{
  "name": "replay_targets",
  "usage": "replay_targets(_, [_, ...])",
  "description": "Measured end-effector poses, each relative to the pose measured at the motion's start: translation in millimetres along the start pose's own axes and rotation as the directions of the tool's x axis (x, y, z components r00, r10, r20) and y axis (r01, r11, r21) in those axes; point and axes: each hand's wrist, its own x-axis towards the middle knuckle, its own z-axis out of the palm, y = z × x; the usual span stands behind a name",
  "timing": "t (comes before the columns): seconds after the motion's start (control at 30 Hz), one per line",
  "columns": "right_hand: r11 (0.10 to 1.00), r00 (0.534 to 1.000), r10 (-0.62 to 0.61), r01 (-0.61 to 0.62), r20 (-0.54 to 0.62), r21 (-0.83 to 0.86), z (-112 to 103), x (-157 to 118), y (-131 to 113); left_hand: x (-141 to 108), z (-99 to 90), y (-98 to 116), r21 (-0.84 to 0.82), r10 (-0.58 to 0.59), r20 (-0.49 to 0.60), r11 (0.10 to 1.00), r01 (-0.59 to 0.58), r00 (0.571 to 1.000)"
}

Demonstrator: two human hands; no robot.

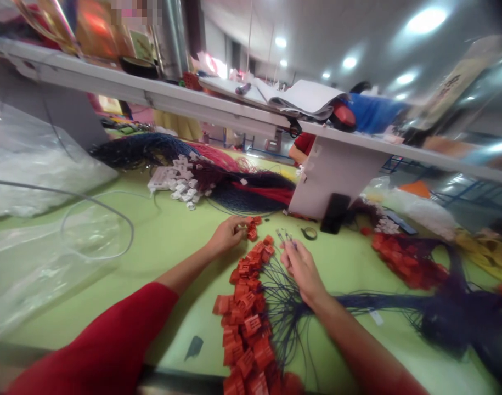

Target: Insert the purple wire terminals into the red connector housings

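Observation:
My left hand (226,235) pinches a small red plastic connector (251,233) at the top of a long heap of red connectors (244,323) on the green tabletop (185,291). Dark blue wires (286,307) fan out from that heap beneath my right hand (302,269). Those fingers grip several thin wires, and their metal terminals (285,236) stick out past the fingertips towards the left hand, with a small gap between.
Bundled wires with white connectors (185,181) lie ahead, and a red-connector harness (407,260) lies right. A phone (335,213) and tape roll (309,233) sit by the white shelf's leg (331,178). Plastic bags (37,175) fill the left. A person in blue (372,112) stands beyond the shelf.

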Motion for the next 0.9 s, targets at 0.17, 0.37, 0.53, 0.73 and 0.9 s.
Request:
replay_targets(0.17, [1.000,0.999,0.007,-0.007,0.044,0.013,0.7,-2.3,2.6,18.4,8.3,1.1,0.008,0.013,0.060,1.000,-0.014,0.998])
replay_targets(0.37, [1.000,1.000,0.013,-0.013,0.004,0.010,3.0,0.0,5.1,0.0,9.5,0.6,-0.121,-0.100,0.039,0.987,0.104,0.994])
replay_targets(0.53, [1.000,1.000,-0.015,0.015,0.017,0.003,5.9,-2.4,1.1,-28.0,-4.4,17.4,-0.371,-0.211,0.041,0.904,0.211,0.977])
replay_targets(0.73, [1.000,0.997,-0.009,0.009,0.075,-0.006,8.4,-6.1,2.8,-62.3,-13.9,49.2,-0.654,-0.366,0.175,0.651,0.386,0.914])
replay_targets(0.9, [0.995,0.994,-0.036,0.047,0.107,-0.093,9.0,-8.6,2.5,-73.8,-10.2,66.0,-0.762,-0.403,0.247,0.481,0.433,0.881])
